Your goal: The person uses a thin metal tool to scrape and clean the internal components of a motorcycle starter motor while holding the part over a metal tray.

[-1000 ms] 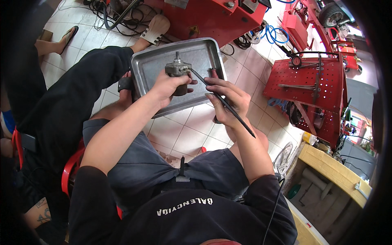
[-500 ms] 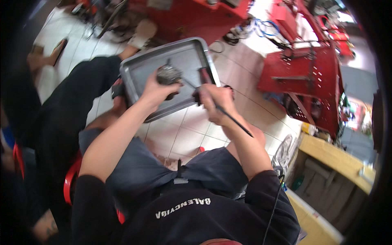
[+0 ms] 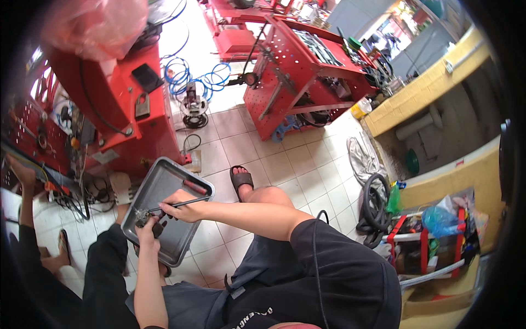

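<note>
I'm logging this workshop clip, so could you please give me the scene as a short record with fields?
Setting: tiled workshop floor with a red tool cart
Left hand: grips a small metal part over the tray
Right hand: holds a thin dark tool, tip at the part
Tray: grey metal, resting at the person's knees
In tray: a red-handled tool
Nearby: a sandalled foot, blue hose

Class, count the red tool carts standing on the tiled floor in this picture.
2: one red cart at the left behind the metal tray, one pegboard cart at top centre. More red equipment behind may hide others.
</note>
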Demonstrator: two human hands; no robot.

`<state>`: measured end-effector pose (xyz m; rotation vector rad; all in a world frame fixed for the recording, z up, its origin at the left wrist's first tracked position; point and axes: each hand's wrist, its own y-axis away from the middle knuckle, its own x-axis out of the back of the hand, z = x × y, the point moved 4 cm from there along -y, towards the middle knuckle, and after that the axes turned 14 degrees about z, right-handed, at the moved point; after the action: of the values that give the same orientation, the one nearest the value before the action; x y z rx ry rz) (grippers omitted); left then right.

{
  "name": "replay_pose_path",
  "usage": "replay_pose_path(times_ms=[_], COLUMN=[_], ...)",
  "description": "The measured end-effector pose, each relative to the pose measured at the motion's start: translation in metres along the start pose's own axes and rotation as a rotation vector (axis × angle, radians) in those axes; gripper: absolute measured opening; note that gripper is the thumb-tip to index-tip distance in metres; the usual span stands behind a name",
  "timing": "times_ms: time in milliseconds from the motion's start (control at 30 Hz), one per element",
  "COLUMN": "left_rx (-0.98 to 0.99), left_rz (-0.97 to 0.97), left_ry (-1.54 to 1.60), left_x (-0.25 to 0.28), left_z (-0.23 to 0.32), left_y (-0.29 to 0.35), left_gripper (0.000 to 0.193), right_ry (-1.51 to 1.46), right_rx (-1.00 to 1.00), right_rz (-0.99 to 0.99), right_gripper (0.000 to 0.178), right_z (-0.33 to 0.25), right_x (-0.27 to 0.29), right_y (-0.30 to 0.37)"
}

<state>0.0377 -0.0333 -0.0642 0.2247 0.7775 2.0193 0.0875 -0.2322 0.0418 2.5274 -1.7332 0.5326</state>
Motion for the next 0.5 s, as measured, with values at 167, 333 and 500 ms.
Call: replay_pose_path(times_ms=[167, 333, 500], left_rx=[0.261, 0.322, 0.267], left_rz=[0.056, 0.015, -0.081], left_ry=[0.231, 0.233, 0.217], left_x=[0.010, 0.010, -0.002], left_z=[-0.014, -0.027, -0.012], left_y=[-0.006, -0.014, 0.029], left_gripper=[0.023, 0.024, 0.024], right_ry=[0.260, 0.240, -0.118], right_rx=[0.206, 0.171, -0.389], right_rz=[0.205, 0.478, 0.371], right_gripper=[0.026, 0.024, 0.047], right_z=[0.001, 0.027, 0.057], right_x=[0.004, 0.028, 0.039], right_y=[-0.019, -0.020, -0.006])
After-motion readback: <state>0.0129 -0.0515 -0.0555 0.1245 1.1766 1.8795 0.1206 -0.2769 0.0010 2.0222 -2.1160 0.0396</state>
